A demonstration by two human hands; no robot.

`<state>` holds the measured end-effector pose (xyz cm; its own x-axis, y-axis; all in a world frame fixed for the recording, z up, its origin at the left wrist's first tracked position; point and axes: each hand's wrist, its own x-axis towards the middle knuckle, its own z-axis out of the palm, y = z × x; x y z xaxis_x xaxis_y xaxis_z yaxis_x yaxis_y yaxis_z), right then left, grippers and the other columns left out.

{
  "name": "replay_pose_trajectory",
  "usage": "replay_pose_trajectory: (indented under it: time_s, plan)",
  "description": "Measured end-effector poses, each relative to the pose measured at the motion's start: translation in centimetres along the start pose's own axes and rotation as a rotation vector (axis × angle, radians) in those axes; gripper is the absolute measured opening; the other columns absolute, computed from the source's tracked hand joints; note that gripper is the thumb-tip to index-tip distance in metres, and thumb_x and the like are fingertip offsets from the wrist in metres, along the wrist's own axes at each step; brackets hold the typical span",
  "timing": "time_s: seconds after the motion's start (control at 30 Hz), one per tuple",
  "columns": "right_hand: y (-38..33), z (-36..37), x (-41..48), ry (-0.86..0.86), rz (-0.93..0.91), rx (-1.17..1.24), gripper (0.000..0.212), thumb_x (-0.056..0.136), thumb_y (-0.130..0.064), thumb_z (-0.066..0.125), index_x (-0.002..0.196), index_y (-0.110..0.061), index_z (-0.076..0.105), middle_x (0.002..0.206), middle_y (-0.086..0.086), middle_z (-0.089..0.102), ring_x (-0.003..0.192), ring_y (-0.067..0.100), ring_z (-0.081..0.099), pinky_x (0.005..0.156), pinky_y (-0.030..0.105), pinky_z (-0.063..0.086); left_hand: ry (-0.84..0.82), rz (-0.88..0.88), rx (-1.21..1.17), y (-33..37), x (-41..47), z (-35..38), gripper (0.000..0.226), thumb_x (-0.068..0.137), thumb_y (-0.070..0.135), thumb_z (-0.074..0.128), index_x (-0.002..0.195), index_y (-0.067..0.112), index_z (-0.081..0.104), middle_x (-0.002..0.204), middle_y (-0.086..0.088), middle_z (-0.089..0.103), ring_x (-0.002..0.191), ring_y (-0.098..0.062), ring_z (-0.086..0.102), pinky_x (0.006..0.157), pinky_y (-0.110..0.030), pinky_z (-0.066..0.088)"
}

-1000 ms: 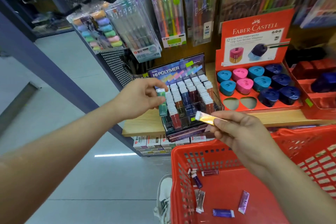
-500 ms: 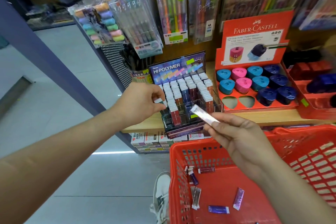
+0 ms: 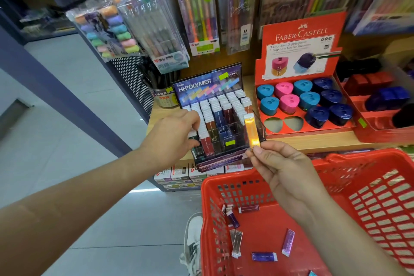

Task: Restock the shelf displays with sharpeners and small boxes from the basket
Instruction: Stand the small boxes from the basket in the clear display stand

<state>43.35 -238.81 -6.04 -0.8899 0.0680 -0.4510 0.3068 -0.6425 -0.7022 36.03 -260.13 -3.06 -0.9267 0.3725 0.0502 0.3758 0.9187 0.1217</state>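
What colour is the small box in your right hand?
Slim small box: glossy orange with a white top end, best in head view.

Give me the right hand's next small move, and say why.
Probably lower the orange box into a free slot of the HI-POLYMER display. The right hand pinches it upright by its lower end in front of the display's right side, while the left hand is at its left front column.
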Motion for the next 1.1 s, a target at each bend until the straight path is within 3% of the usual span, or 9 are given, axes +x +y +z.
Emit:
replay_pose_trajectory:
  time_s: [0.1, 0.2, 0.3, 0.37, 0.5, 0.63, 0.83, 0.97, 1.1]
  plan:
    - [-0.2, -0.1, 0.2, 0.003, -0.039, -0.006, 0.022, 0.064, 0.0, 0.069, 0.084, -0.004, 0.062, 0.072, 0.011, 0.07, 0.073, 0.02, 0.073, 0.062, 0.019, 0.057, -0.119, -0.029, -0.044, 0.1, 0.7, -2.0, 0.034, 0.075, 0.017, 0.078, 0.093, 0.025, 0.051, 0.09, 0.009, 0.051, 0.078, -0.013, 0.048, 0.072, -0.031, 0.044]
    - [-0.5, 0.0, 0.3, -0.005, -0.071, -0.036, 0.016, 0.073, 0.006, 0.069, 0.084, -0.005, 0.063, 0.071, 0.01, 0.069, 0.074, 0.02, 0.072, 0.065, 0.021, 0.057, -0.031, -0.082, -0.341, 1.1, 1.7, -4.8, 0.024, 0.081, 0.001, 0.065, 0.085, 0.025, 0.063, 0.083, 0.006, 0.063, 0.071, -0.012, 0.057, 0.07, -0.027, 0.051]
    - [-0.6, 0.3, 0.3, -0.013, -0.087, -0.068, 0.016, 0.078, 0.009, 0.067, 0.085, -0.006, 0.064, 0.071, 0.009, 0.069, 0.072, 0.019, 0.072, 0.067, 0.022, 0.057, -0.057, -0.078, -0.618, 4.3, 2.4, -6.2, 0.01, 0.089, 0.014, 0.066, 0.096, 0.018, 0.072, 0.082, -0.004, 0.071, 0.071, -0.016, 0.065, 0.07, -0.024, 0.057]
    - [-0.8, 0.5, 0.3, -0.018, -0.1, -0.072, 0.016, 0.08, 0.009, 0.067, 0.085, -0.005, 0.064, 0.071, 0.01, 0.069, 0.07, 0.018, 0.071, 0.066, 0.022, 0.057, -0.135, -0.057, -0.684, 6.4, 2.8, -5.9, 0.015, 0.088, 0.019, 0.066, 0.1, 0.013, 0.072, 0.081, -0.009, 0.072, 0.071, -0.021, 0.068, 0.07, -0.028, 0.058]
    - [-1.3, 0.4, 0.6, -0.014, -0.138, -0.086, 0.015, 0.081, 0.009, 0.067, 0.086, -0.005, 0.064, 0.07, 0.011, 0.069, 0.068, 0.019, 0.071, 0.07, 0.027, 0.057, -0.109, -0.129, -0.763, 7.3, 4.1, -5.0, 0.005, 0.086, 0.017, 0.069, 0.087, 0.016, 0.074, 0.07, -0.005, 0.072, 0.066, -0.016, 0.069, 0.064, -0.024, 0.058]
    - [-1.7, 0.5, 0.8, -0.06, -0.171, -0.159, 0.013, 0.082, 0.005, 0.068, 0.085, -0.007, 0.066, 0.07, 0.006, 0.07, 0.071, 0.019, 0.071, 0.072, 0.029, 0.057, -0.178, -0.315, -0.939, 6.3, 5.2, -4.4, 0.004, 0.085, 0.009, 0.069, 0.083, 0.007, 0.072, 0.065, -0.005, 0.069, 0.06, -0.01, 0.065, 0.059, -0.017, 0.054]
    - [-1.8, -0.1, 1.4, -0.118, -0.215, -0.289, 0.012, 0.082, 0.001, 0.071, 0.089, -0.009, 0.069, 0.073, 0.009, 0.072, 0.069, 0.02, 0.068, 0.071, 0.031, 0.057, -0.233, -0.377, -1.012, 5.5, 5.8, -3.0, 0.007, 0.085, 0.004, 0.067, 0.089, 0.0, 0.07, 0.067, -0.008, 0.068, 0.057, -0.008, 0.064, 0.054, -0.014, 0.051]
    - [-1.7, -0.8, 2.2, -0.069, -0.294, -0.437, 0.015, 0.085, -0.003, 0.07, 0.09, -0.017, 0.071, 0.078, 0.0, 0.07, 0.064, 0.011, 0.061, 0.061, 0.021, 0.05, -0.163, -0.354, -0.974, 4.8, 6.4, -2.9, 0.005, 0.087, 0.005, 0.065, 0.086, 0.004, 0.07, 0.067, -0.006, 0.068, 0.06, -0.009, 0.063, 0.057, -0.017, 0.053]
    - [-2.0, -1.5, 3.6, 0.024, -0.38, -0.675, 0.028, 0.089, -0.002, 0.061, 0.101, -0.027, 0.065, 0.098, -0.006, 0.063, 0.088, 0.004, 0.06, 0.072, 0.025, 0.05, 0.005, -0.317, -0.876, 4.6, 7.5, -3.1, 0.006, 0.088, 0.007, 0.066, 0.089, 0.005, 0.071, 0.076, -0.012, 0.071, 0.066, -0.014, 0.067, 0.065, -0.022, 0.057]
